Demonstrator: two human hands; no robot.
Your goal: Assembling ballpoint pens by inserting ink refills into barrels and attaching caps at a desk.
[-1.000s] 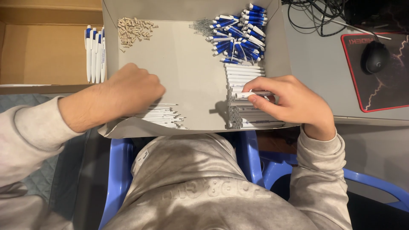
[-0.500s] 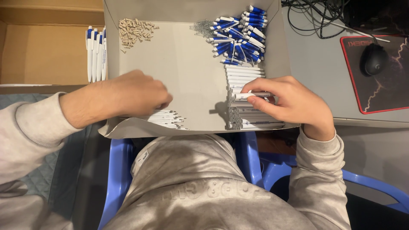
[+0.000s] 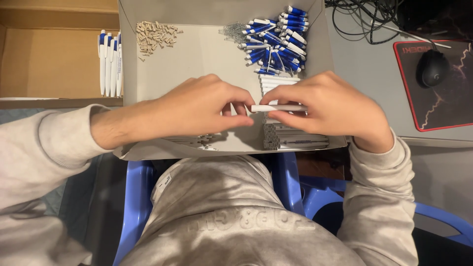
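Both grips, left hand [image 3: 197, 108] and right hand [image 3: 330, 111], fingertips on white pen barrel [image 3: 278, 108]

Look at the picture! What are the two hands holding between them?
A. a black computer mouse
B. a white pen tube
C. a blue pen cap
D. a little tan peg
B: the left hand and the right hand meet over the grey tray and pinch a white pen tube lying level between their fingertips.
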